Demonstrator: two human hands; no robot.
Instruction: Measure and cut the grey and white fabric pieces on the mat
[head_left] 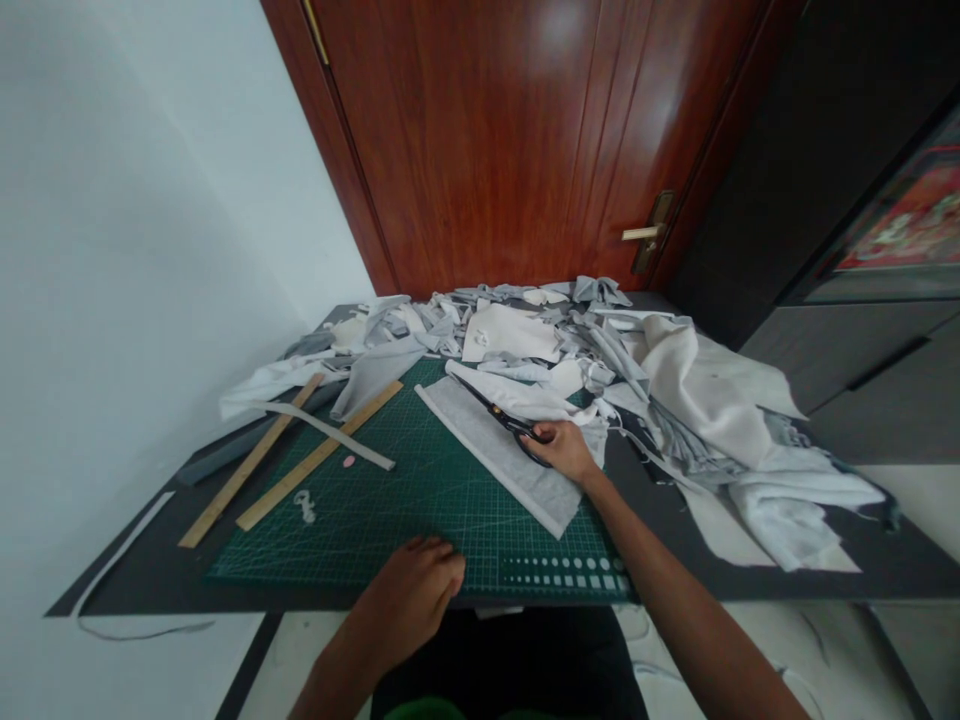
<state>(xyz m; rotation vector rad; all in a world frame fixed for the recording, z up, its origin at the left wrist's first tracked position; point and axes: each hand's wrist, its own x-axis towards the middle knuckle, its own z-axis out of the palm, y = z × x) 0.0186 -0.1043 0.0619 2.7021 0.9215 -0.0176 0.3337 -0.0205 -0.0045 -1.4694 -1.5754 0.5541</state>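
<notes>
Head view: near the frame's centre, the right hand (561, 450) has its grip clamped on black scissors (496, 411), which point up and left over a white cloth (517, 470) spread on the green mat (420, 500). At lower centre, the left hand (421, 585) is curled; whether its grip is closed I cannot tell. Loose scraps (510, 333) across upper centre suggest much cutting done; the cloth seems unfinished.

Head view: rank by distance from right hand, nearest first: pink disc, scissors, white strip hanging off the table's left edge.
1. Scissors: in the right hand, over the white fabric.
2. Pink disc: left of the hand, on the green mat.
3. White strip: far left.
</notes>
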